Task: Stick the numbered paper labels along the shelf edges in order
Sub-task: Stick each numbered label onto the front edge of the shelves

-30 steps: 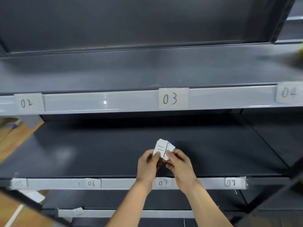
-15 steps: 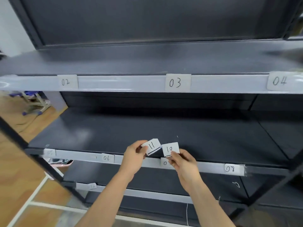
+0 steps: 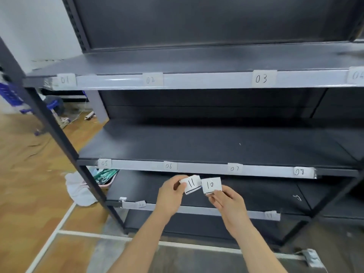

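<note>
The left hand [image 3: 171,194] pinched the paper label marked 11 [image 3: 191,184] between thumb and fingers, below and to the left of the stuck-on 07 label [image 3: 235,168]. The right hand [image 3: 226,200] pinched the label marked 10 [image 3: 211,185] by its lower edge, just below the 07 label and slightly left of it. The two held labels sat side by side, edges nearly touching. The 06 label [image 3: 169,166] and 08 label [image 3: 299,171] flanked the 07 label on the same shelf edge [image 3: 197,167].

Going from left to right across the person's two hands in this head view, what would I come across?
Left hand → white paper label with 11 handwritten on it → white paper label with 10 handwritten on it → right hand.
</note>
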